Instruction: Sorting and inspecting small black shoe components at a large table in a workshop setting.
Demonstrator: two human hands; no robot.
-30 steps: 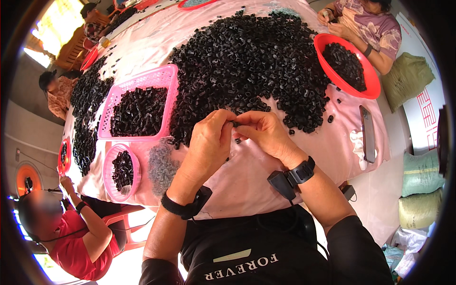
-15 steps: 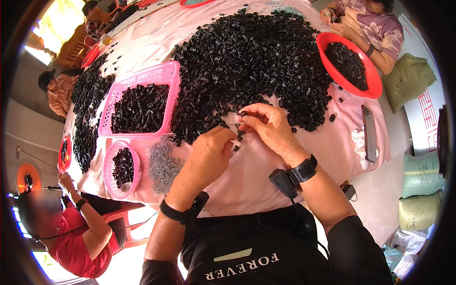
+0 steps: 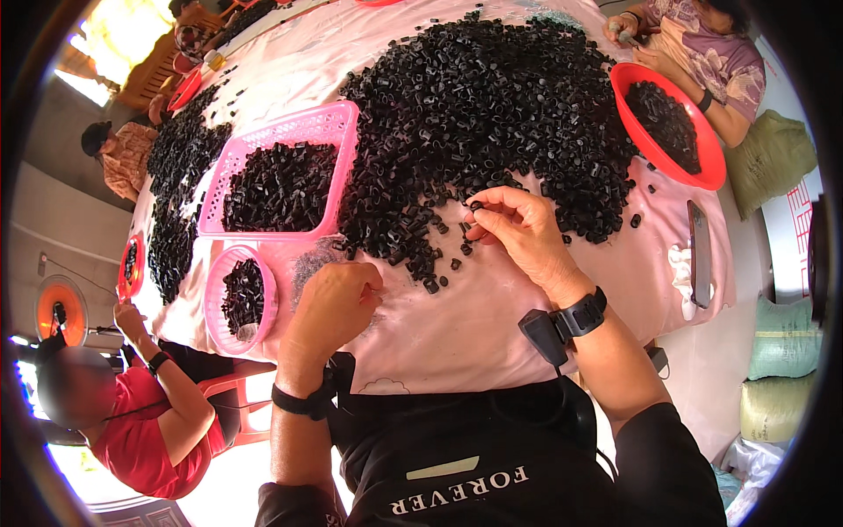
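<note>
My right hand (image 3: 525,233) pinches a small black ring-like plastic piece (image 3: 475,205) between thumb and fingertips, just over the near edge of a large heap of similar black pieces (image 3: 492,105). My left hand (image 3: 338,299) is closed, its fingertips curled together beside a small grey pile of fine bits (image 3: 314,262) that it partly covers. Whatever those fingers may hold is hidden. Loose black pieces lie on the pink cloth (image 3: 439,334) between my hands.
Left of the heap stand a pink rectangular basket (image 3: 349,167) and a round pink basket (image 3: 270,294), both holding black pieces. A red basin (image 3: 716,158) sits at the right, near a co-worker's hands. A phone (image 3: 700,255) lies at the right edge. Other people sit around the table.
My left hand has moved away from the right hand, left and toward me, to the grey pile. The right hand keeps its pinch on the black piece. The whole view has shifted slightly.
</note>
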